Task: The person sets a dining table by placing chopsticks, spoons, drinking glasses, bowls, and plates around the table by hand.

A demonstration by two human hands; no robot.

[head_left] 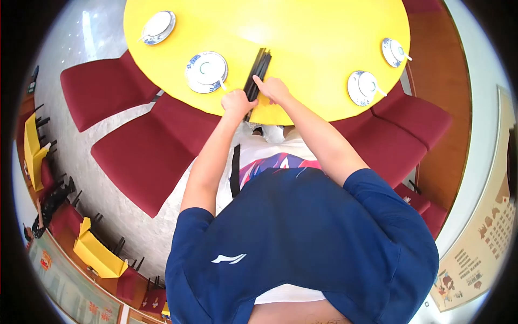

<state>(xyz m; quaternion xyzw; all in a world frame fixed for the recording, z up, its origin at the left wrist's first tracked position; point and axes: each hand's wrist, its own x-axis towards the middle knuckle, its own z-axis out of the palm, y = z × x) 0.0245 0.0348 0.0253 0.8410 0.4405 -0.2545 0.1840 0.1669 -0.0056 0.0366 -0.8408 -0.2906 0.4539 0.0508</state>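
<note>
A bundle of black chopsticks (263, 63) lies lengthwise over the near edge of the yellow round table (307, 38), its near ends at the rim. My left hand (236, 102) is closed at the near end of the bundle, with the thumb against the sticks. Farther up on the right side, my right hand (273, 89) has its fingers curled and its thumb across the chopsticks. The undersides of both hands are hidden. Just left of the bundle sits a blue-and-white plate with a bowl (206, 72) and a white spoon (222, 85).
Other place settings stand at the far left (159, 26), right (362, 88) and far right (395, 52). Dark red chairs (143, 156) flank me on both sides. Smaller yellow tables (100, 254) and a person in dark clothes (51, 202) are off to the left.
</note>
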